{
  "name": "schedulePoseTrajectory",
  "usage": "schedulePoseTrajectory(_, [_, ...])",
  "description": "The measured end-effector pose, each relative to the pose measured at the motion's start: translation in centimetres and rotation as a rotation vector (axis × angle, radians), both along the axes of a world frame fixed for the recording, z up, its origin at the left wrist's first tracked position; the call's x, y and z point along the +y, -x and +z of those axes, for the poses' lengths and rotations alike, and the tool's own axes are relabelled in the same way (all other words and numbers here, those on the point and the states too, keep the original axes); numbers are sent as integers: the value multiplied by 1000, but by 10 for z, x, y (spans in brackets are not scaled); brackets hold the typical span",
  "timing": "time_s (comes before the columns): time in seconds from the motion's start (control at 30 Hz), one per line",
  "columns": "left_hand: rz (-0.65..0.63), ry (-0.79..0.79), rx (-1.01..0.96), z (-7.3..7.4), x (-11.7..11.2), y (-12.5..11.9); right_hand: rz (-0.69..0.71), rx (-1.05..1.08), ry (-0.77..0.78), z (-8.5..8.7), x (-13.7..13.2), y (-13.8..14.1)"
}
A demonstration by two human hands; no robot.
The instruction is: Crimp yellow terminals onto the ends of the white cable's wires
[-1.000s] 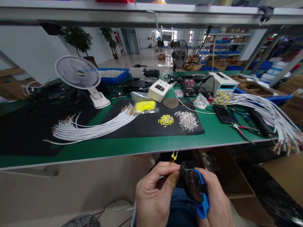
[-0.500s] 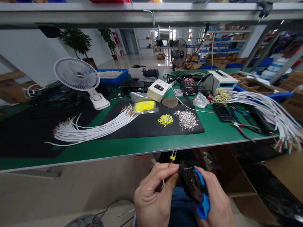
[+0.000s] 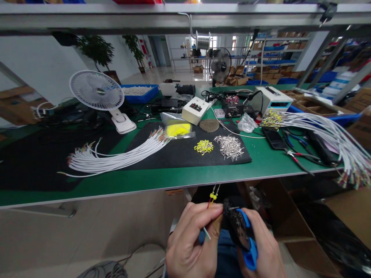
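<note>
Pinched in my left hand [image 3: 193, 235] are thin coloured wires. Two of them, red and yellow, stick up and end in yellow-collared terminals [image 3: 213, 196] with silver pins; a green and a white wire end [image 3: 206, 233] pokes out below my fingers. My right hand [image 3: 265, 243] is wrapped round the blue handles of a crimping tool [image 3: 239, 224]. The tool's black jaws sit right beside my left fingertips, and a small silver pin shows at them. Both hands are over my lap, in front of the bench edge.
On the green bench [image 3: 174, 177] lie white cables [image 3: 121, 156], yellow terminals [image 3: 203, 146], silver pins [image 3: 230, 146] and a bag of yellow parts [image 3: 178, 129]. A white fan [image 3: 98, 92] stands left. More cables [image 3: 324, 125], pliers [image 3: 298, 160] and a phone [image 3: 274, 138] lie right.
Both hands have shifted slightly right in view. The green and white wire ends now show more clearly below my left fingers. Each hand keeps its hold.
</note>
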State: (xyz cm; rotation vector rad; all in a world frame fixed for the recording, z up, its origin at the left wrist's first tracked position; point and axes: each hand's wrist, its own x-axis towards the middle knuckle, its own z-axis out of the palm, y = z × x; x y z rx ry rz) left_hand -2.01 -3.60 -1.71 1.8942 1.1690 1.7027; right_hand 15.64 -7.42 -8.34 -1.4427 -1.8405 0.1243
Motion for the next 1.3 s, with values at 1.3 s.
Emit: schedulePoseTrajectory(1.3, [-21, -136, 229, -15, -9, -7, 78, 852, 269, -68, -15, 56])
